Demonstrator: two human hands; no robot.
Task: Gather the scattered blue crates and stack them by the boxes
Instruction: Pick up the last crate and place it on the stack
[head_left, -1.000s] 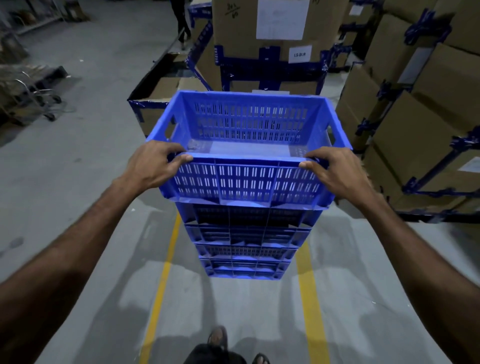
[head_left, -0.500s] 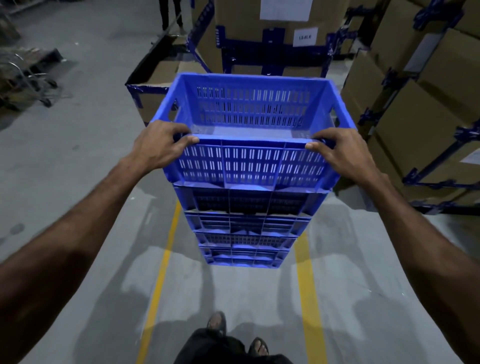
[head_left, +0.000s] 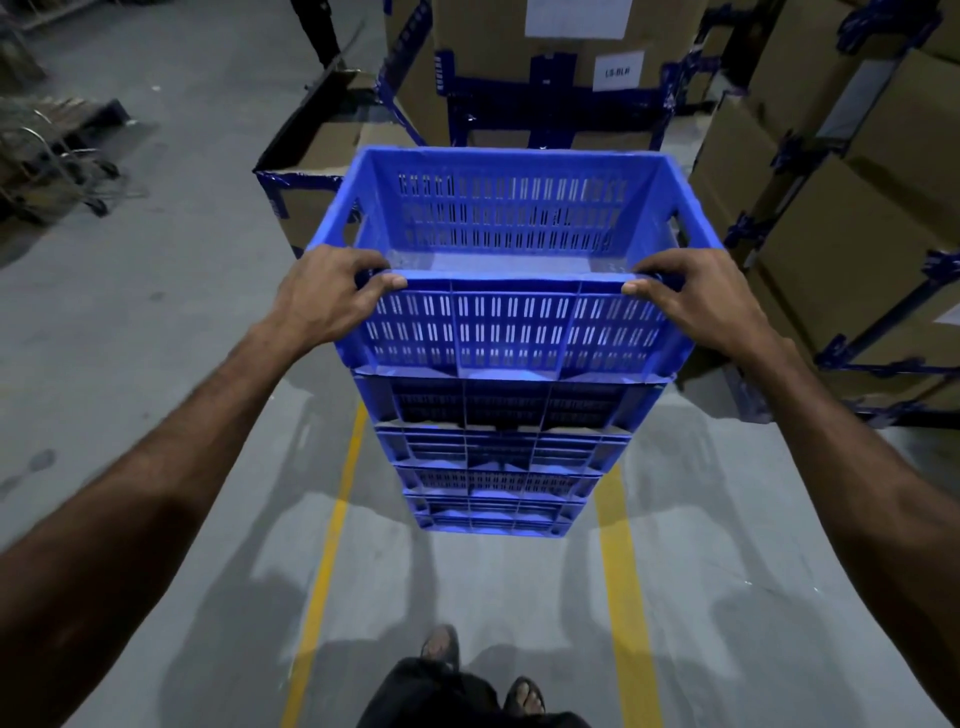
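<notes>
A tall stack of blue slotted crates (head_left: 498, 452) stands on the grey floor between two yellow lines. The top blue crate (head_left: 511, 327) is empty and sits on that stack. My left hand (head_left: 324, 299) grips the near left corner of its rim, fingers curled over the edge. My right hand (head_left: 698, 299) grips the near right corner the same way. Large cardboard boxes (head_left: 841, 249) strapped with blue corner pieces rise just behind and to the right of the stack.
An open low cardboard box (head_left: 317, 156) lies behind the stack on the left. A labelled box (head_left: 566, 57) on a blue frame stands straight ahead. A metal trolley (head_left: 57, 156) is at far left. A person's legs (head_left: 317, 31) show at top. My feet (head_left: 441, 644) are below.
The stack and my hands have drawn closer to the cardboard boxes ahead. Both hands have kept their grip on the top crate's near rim. My feet have stepped forward.
</notes>
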